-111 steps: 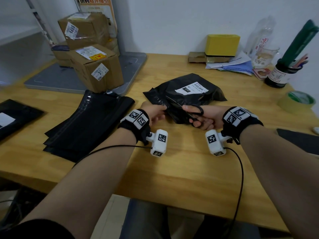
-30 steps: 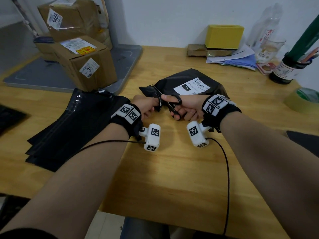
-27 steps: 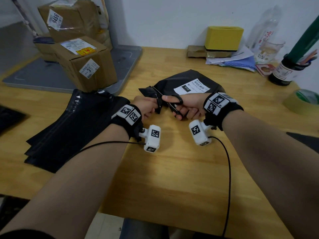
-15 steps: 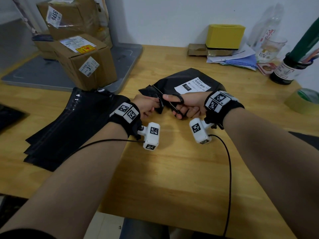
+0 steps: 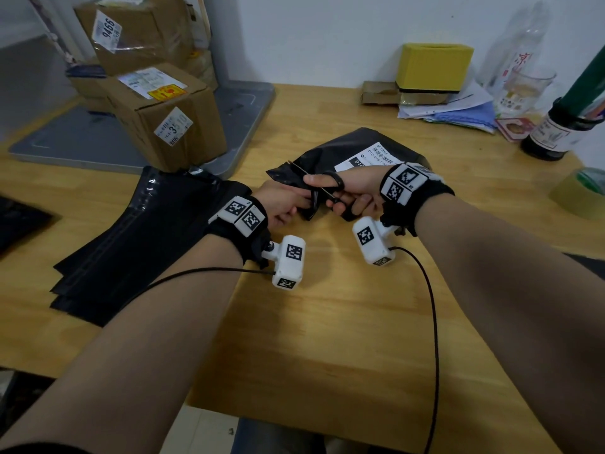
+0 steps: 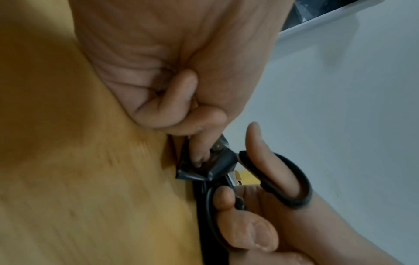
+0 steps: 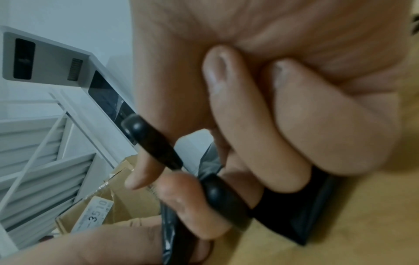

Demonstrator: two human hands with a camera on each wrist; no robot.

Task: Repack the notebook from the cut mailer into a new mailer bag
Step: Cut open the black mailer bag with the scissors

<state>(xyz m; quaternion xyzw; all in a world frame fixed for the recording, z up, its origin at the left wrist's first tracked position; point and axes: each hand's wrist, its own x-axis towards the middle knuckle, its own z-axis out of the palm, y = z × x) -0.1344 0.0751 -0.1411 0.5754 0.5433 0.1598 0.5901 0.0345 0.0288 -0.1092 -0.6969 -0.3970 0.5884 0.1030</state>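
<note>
A black mailer (image 5: 330,155) with a white label lies mid-table, its near-left end lifted. My left hand (image 5: 283,203) pinches that end of the mailer (image 6: 204,166) between curled fingers. My right hand (image 5: 352,194) holds black scissors (image 5: 322,186), thumb and fingers through the black loops (image 6: 283,181) (image 7: 224,199), the blades reaching into the mailer's edge. The notebook is hidden inside the mailer. A stack of flat black new mailer bags (image 5: 140,244) lies on the table left of my hands.
Taped cardboard boxes (image 5: 167,116) stand on a grey platform (image 5: 85,139) at the back left. A yellow box (image 5: 432,67), papers, a glass and a dark bottle (image 5: 553,132) line the back right. A tape roll (image 5: 582,191) sits at the right edge.
Since 3.7 s ago both hands and the scissors have shifted left along the mailer's near end. Over the last second they have barely moved.
</note>
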